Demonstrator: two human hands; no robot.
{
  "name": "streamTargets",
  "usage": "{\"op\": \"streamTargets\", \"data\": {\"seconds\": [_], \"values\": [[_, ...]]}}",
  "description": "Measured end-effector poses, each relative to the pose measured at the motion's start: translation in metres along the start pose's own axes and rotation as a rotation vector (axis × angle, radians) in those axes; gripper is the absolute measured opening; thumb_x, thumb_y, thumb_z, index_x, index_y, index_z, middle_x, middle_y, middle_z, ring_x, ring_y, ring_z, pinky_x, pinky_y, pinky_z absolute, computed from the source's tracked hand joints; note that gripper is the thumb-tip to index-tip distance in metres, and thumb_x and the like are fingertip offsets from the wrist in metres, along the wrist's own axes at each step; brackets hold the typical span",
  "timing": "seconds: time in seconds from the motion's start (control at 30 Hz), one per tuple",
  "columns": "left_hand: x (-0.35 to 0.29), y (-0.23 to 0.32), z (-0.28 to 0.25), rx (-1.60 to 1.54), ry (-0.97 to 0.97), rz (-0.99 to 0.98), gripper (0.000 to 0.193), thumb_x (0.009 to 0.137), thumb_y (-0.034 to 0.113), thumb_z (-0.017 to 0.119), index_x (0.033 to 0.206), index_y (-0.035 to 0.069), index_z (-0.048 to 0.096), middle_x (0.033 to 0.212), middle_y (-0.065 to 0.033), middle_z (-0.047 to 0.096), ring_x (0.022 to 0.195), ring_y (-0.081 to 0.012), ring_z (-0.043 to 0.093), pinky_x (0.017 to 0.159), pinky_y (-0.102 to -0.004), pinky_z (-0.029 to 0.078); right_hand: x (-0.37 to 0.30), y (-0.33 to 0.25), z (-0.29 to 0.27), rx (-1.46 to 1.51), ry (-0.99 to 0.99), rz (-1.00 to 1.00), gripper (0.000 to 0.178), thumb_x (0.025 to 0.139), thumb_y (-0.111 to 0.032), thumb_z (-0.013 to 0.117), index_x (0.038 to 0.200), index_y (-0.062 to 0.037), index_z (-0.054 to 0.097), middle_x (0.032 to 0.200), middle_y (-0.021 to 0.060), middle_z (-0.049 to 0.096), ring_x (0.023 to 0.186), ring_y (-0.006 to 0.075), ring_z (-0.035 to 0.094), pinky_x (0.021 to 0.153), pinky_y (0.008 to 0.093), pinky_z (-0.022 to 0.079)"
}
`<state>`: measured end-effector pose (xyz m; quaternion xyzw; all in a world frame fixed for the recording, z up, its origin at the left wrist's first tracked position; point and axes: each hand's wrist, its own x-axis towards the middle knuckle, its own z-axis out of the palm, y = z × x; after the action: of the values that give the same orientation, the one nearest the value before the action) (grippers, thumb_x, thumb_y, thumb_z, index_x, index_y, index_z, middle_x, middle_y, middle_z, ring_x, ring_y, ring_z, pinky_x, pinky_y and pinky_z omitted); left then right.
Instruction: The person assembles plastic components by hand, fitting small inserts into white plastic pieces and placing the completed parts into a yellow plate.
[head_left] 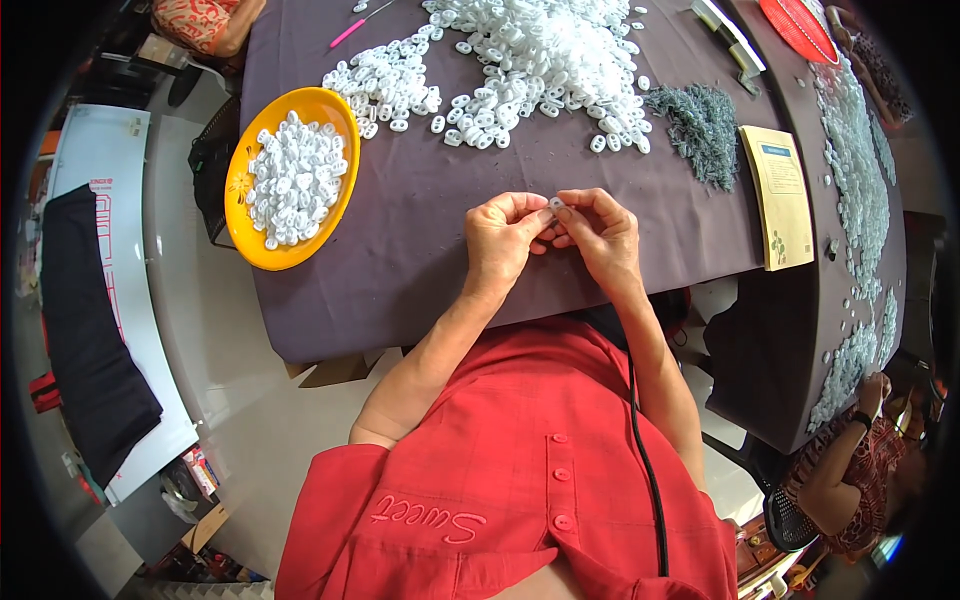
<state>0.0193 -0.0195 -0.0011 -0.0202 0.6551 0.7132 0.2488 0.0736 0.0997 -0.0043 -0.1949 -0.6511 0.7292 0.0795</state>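
Head view: small white piece (556,203) clamped by left fingers (520,203) and right fingers (590,200) at their tips; probably light, stiff, slippery, best gripped by its rim; heap of similar pieces (545,55) seen beyond fingers on surface (400,235)

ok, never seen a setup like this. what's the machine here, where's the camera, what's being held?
No machine: just a person in a red shirt, working bare-handed. The one picture comes from a wide fisheye camera on their head, looking down, so straight edges bend. On the dark tablecloth are a white heap of small pieces, a grey pile and a yellow booklet; a yellow bowl of white pieces is by the left edge. The left hand and right hand pinch one small white piece.
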Motion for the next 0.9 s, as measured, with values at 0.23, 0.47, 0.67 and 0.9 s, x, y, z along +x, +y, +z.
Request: {"op": "streamTargets", "data": {"seconds": [0.23,0.47,0.67,0.9], "values": [[0.002,0.004,-0.002,-0.047,-0.028,-0.04,0.009,0.081,0.007,0.065,0.085,-0.001,0.064,0.072,-0.0054,0.065,0.06,-0.0098,0.062,0.05,-0.0197,0.05,0.0,0.003,-0.002,-0.041,0.001,-0.021,0.011,0.084,-0.002,0.06,0.094,0.0018,0.061,0.078,0.0051,0.064,0.067,0.008,0.061,0.058,0.0204,0.051],[0.004,0.005,-0.002,-0.056,-0.062,-0.095,0.013,0.083,0.005,0.062,0.092,-0.003,0.064,0.08,-0.0094,0.067,0.063,-0.0137,0.065,0.056,-0.0224,0.053,0.003,0.006,0.0,-0.112,0.002,-0.102,0.012,0.084,0.0,0.057,0.095,0.0006,0.063,0.082,0.0031,0.061,0.068,0.0086,0.061,0.058,0.0211,0.051],[0.001,0.008,0.005,-0.109,-0.043,-0.069,0.014,0.082,0.002,0.061,0.095,-0.003,0.064,0.083,-0.0085,0.067,0.069,-0.013,0.064,0.061,-0.0232,0.054,-0.001,0.004,-0.002,-0.307,-0.003,-0.297,0.024,0.075,0.001,0.064,0.099,-0.0006,0.06,0.084,0.0051,0.059,0.072,0.0126,0.06,0.058,0.0239,0.048],[0.0,0.004,0.002,-0.092,-0.074,-0.057,0.013,0.082,0.003,0.06,0.094,-0.002,0.064,0.083,-0.0069,0.067,0.069,-0.0123,0.064,0.06,-0.0227,0.053,0.001,0.002,-0.002,-0.372,0.002,-0.326,0.025,0.07,0.001,0.067,0.094,-0.0016,0.059,0.084,0.0056,0.059,0.073,0.0144,0.059,0.059,0.0252,0.047]]}}
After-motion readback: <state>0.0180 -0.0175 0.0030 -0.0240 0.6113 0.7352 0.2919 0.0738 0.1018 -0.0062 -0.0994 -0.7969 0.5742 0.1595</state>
